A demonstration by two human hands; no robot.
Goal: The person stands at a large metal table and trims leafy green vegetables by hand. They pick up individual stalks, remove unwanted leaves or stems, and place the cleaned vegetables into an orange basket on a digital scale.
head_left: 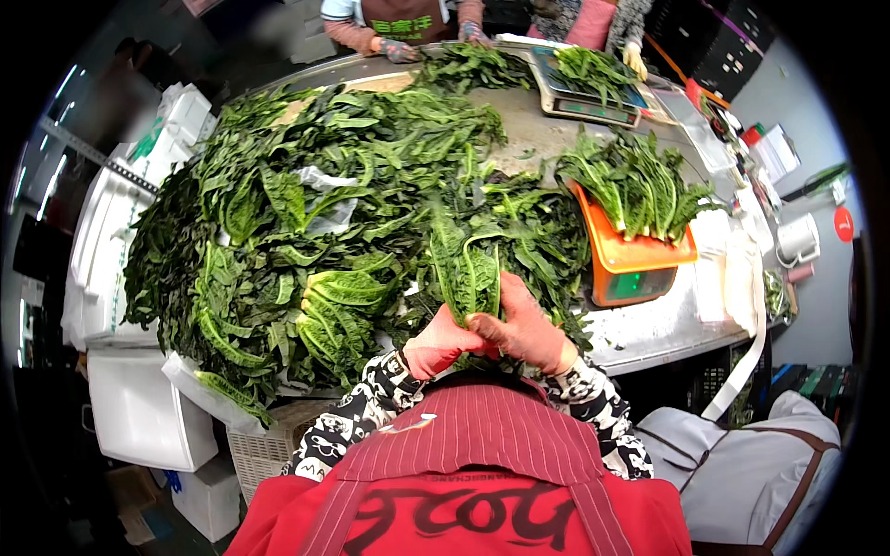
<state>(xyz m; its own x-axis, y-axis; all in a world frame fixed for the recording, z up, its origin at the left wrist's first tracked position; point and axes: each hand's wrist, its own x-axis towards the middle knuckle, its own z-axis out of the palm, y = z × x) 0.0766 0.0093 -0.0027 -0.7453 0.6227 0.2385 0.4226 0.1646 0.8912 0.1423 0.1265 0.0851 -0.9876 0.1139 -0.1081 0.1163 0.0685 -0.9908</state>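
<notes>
A small bunch of long-leaf lettuce (466, 269) stands leaf-end away from me, close to my body at the table's near edge. My left hand (441, 343), in a pinkish-orange glove, closes round its lower end from the left. From the right, my gloved right hand (527, 332) wraps the same end, thumb laid across the front. The cut stems are hidden by my hands. A large heap of loose lettuce (362, 125) spreads beyond and to the left. Pale-stemmed lettuce (348, 310) lies on it, just left of my hands.
An orange scale (635, 259) on the right bears lettuce. A second scale (589, 107) with greens stands at the far side, near two people's gloved hands. White foam boxes (148, 408) line the left. A clear plastic bag (329, 199) lies in the heap.
</notes>
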